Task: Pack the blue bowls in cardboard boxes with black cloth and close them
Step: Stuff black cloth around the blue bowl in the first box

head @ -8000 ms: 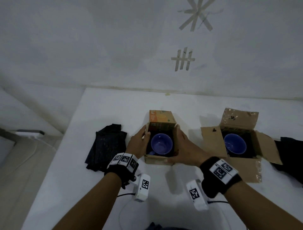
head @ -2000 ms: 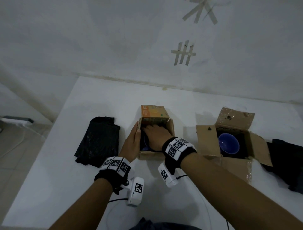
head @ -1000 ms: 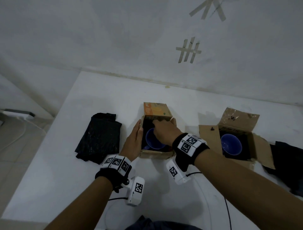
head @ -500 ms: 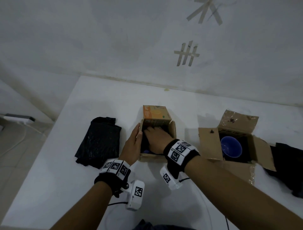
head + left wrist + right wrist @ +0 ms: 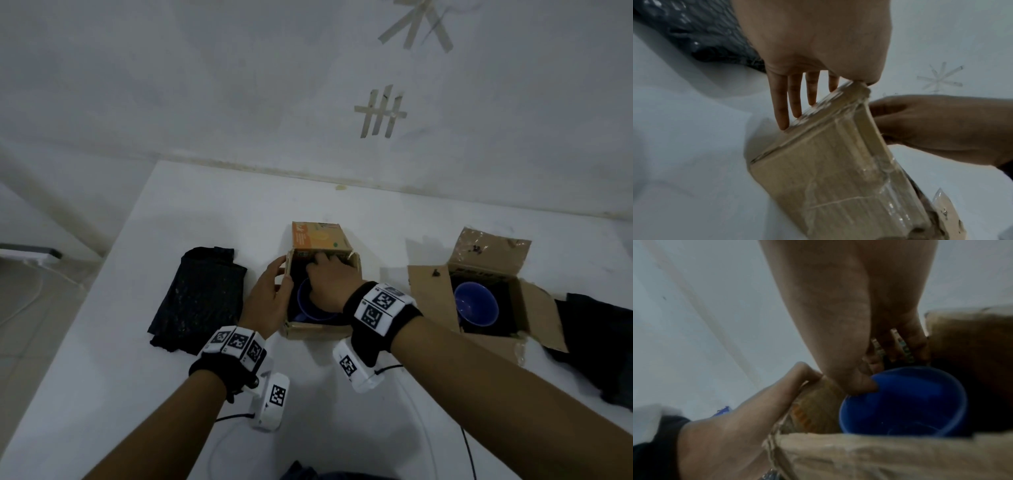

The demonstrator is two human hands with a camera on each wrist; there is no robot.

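Observation:
A small cardboard box (image 5: pixel 320 330) with an orange flap (image 5: pixel 318 236) standing up at the back holds a blue bowl (image 5: pixel 306 305) on black cloth. My left hand (image 5: pixel 270 294) lies flat against the box's left wall, fingers (image 5: pixel 781 104) straight and thumb at the top edge. My right hand (image 5: pixel 329 277) reaches into the box. Its thumb (image 5: pixel 859 382) touches the rim of the blue bowl (image 5: pixel 904 402). Its fingers (image 5: pixel 906 337) go down behind the bowl at the far wall. Whether they grip anything is hidden.
A second open cardboard box (image 5: pixel 428 294) to the right holds another blue bowl (image 5: pixel 476 305) on black cloth. A folded black cloth (image 5: pixel 202 301) lies left of the small box, and more black cloth (image 5: pixel 599 342) lies at the far right. The table's left edge (image 5: pixel 102 291) is close.
My right hand has shifted inside the box from over the bowl toward the far wall, uncovering part of the bowl. The left hand has stayed on the box's side.

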